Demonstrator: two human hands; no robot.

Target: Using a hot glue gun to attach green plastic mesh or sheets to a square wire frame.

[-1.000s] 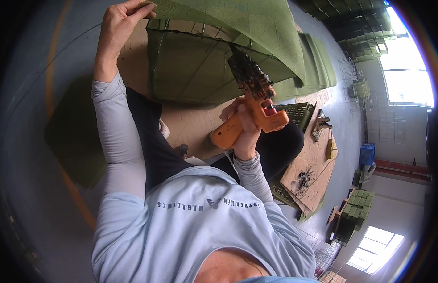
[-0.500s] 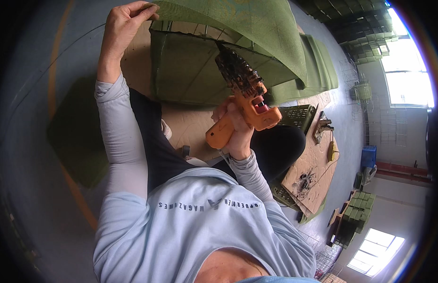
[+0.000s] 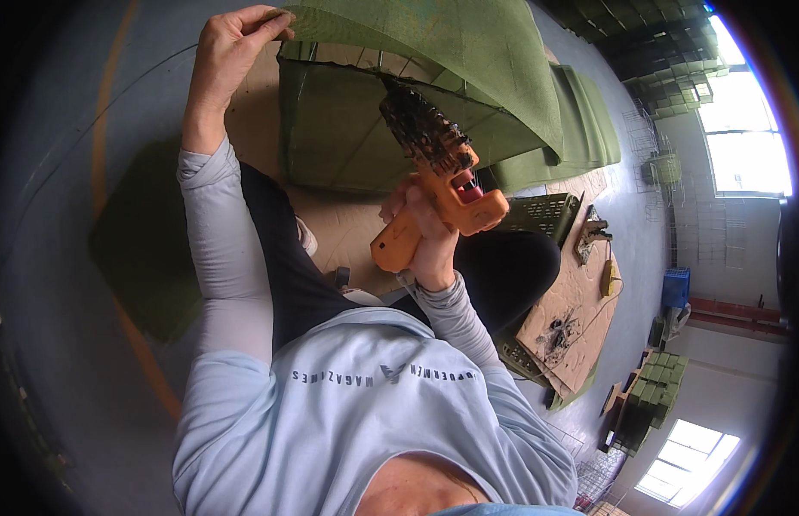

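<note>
At the upper left, my left hand (image 3: 232, 56) pinches the corner of a green mesh sheet (image 3: 477, 60) between thumb and fingers, holding it lifted. My right hand (image 3: 434, 251) is wrapped round the handle of an orange glue gun (image 3: 455, 191). Its front is caked in dark, hardened glue, and the tip points away from me. That tip reaches the dark top edge of a green mesh-covered wire frame (image 3: 331, 129), under the raised sheet. Whether it touches the edge I cannot tell.
Brown cardboard (image 3: 335, 224) lies beneath the frame. To the right, a cardboard-topped green crate (image 3: 571, 318) bears dark glue residue, a glue-crusted tool (image 3: 593, 234) and a yellow-handled tool (image 3: 609, 279). More green mesh pieces (image 3: 589, 116) lie beyond the frame.
The glue gun has shifted slightly left along the frame's edge, with my right hand still round it. My left hand keeps its pinch on the mesh, moving only very slightly.
</note>
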